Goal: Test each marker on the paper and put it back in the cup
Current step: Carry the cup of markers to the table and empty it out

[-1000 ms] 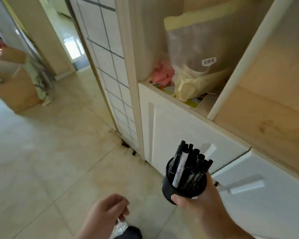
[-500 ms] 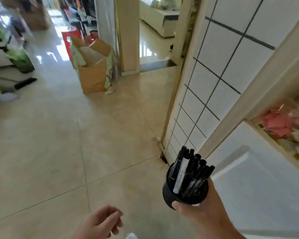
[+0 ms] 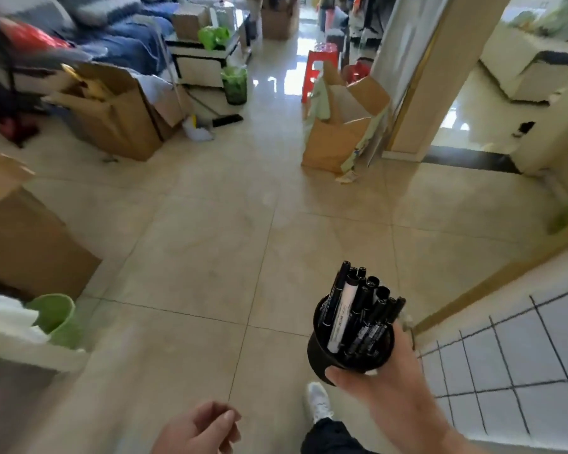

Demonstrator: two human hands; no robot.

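Observation:
My right hand (image 3: 382, 385) grips a black cup (image 3: 322, 358) from the right side and underneath, holding it upright in front of me over the floor. Several markers (image 3: 358, 309) stand in the cup, mostly black, one with a white barrel. My left hand (image 3: 199, 429) hangs at the bottom of the view with loosely curled fingers and holds nothing. No paper is in view.
Beige floor tiles (image 3: 210, 244) stretch ahead. Open cardboard boxes (image 3: 118, 113) stand at left, another box (image 3: 338, 139) by a pillar (image 3: 430, 73). A green bin (image 3: 58, 317) sits at lower left. A tiled panel (image 3: 512, 348) is at right. My shoe (image 3: 318, 403) shows below.
The view has swung left from the white cabinet and shelf to the open room. The cup stays in my right hand; my left hand stays low and empty.

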